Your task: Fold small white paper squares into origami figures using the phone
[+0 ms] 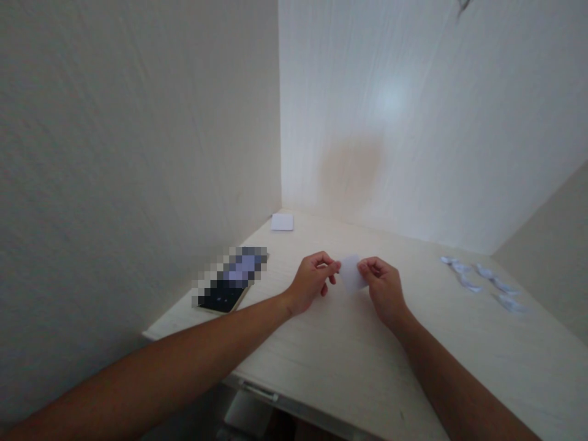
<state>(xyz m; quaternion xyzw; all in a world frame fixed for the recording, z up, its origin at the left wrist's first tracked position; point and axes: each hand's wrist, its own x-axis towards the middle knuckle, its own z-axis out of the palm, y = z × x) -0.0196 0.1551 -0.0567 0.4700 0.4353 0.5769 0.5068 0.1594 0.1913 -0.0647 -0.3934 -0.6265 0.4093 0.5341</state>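
Observation:
A small sheet of white paper point(350, 274) is held up between my two hands, a little above the table. My left hand point(315, 278) pinches its left edge between thumb and index finger, the other fingers loosely curled. On the other side, my right hand point(383, 285) grips the right edge with thumb and bent fingers. The paper looks thin, and its lower corner points down. Whether it has a crease cannot be made out.
A small white stack of paper point(282, 222) lies near the back left corner. A phone point(225, 295), partly pixelated, rests along the left wall. Several small folded white paper pieces point(468, 283) lie at the right. Walls point(413, 153) enclose the pale table point(331, 361).

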